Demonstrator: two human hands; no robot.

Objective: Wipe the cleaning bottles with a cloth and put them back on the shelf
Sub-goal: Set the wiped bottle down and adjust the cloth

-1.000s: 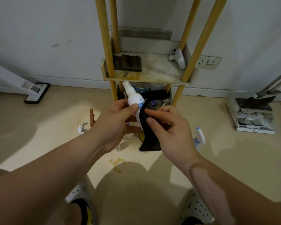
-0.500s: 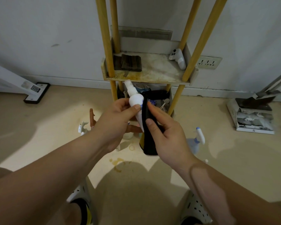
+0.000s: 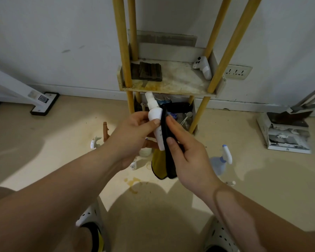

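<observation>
White bottle gripped by left hand, right hand pinching cloth, shelf behind, sprayer nearby.

a dark folded cloth and a white plastic object are carried by the stained shelf. on the floor are seen a clear spray bottle, a small white bottle and a yellowish spill.

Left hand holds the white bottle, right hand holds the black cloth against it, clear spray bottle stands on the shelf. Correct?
One error. The head view shows the clear spray bottle standing on the floor, right of the right hand, not on the shelf. The rest holds: the left hand grips the white bottle and the right hand holds the black cloth against it.
</observation>
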